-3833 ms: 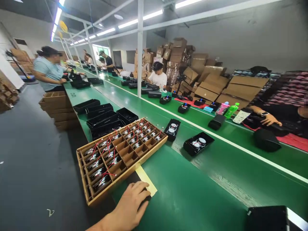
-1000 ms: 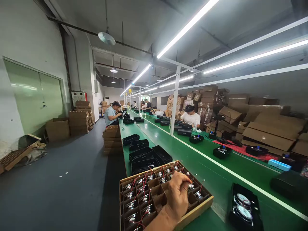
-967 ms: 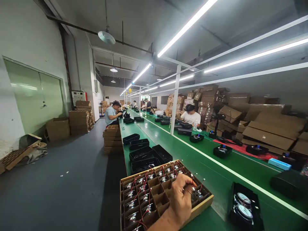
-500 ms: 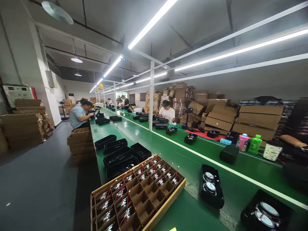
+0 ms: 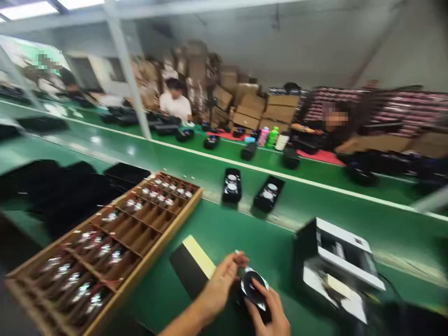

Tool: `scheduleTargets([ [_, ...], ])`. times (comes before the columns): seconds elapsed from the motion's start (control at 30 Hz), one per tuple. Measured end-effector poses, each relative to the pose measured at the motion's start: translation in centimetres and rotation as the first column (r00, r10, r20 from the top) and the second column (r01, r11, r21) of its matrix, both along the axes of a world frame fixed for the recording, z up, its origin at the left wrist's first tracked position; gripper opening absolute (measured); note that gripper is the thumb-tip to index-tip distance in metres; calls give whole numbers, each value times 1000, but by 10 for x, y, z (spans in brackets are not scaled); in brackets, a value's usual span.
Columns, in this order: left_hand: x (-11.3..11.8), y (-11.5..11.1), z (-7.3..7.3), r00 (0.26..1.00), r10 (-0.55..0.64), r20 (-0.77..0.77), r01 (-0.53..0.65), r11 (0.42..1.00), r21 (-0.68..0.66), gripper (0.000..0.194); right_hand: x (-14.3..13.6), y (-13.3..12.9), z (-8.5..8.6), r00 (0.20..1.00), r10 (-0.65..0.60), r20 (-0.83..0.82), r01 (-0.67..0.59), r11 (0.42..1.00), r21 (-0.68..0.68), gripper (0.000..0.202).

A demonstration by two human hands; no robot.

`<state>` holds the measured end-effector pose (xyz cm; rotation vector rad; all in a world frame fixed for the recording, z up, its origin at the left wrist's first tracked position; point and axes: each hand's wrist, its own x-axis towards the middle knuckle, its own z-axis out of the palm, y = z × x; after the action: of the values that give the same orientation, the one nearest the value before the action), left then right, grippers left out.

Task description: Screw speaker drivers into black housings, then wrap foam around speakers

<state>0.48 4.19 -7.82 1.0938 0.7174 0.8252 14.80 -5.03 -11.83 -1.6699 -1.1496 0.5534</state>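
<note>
From here the dark trays at the left smear together, the divided box runs off the bottom edge, the right hand, cut off below, partly covers the round part, and the pale speck by the left hand is too small to name

Tube lights glare white at the top left, throwing pale reflections onto the green workbench and sharp glints onto the silver speaker drivers, while the grey wall stays dim. Motion blur softens the whole view, smearing the black housings at left into murky shadow; wide-angle distortion tilts the white post, and pixelated patches cover faces.
</note>
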Motion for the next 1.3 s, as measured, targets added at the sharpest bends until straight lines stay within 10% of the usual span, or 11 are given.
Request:
scheduleTargets([
  [0.33, -11, -1, -13, 998, 14, -61, -23, 988, -150, 73, 22, 1, 19, 882, -108, -458, 134, 991, 25, 60],
  [0.63, -37, 3, 4, 952, -44, -302, 87, 988, 129, 57, 50, 47, 22, 987, -85, -137, 101, 988, 118, 51],
  [1.0, -125, 32, 2, 556, 517, -651, 88, 742, 664, 34, 67, 51, 9, 945, -27, 325, -20, 990, 140, 40],
  [1.17, -119, -11, 4, 585, 504, -635, 358, 542, 760, 26, 34, -2, 42, 920, -140, 365, 38, 961, 274, 24],
  [1.3, -111, -32, -1, 637, 394, -662, 445, 513, 734, 25, -15, -36, 45, 873, 184, 452, -313, 922, 229, 27],
])
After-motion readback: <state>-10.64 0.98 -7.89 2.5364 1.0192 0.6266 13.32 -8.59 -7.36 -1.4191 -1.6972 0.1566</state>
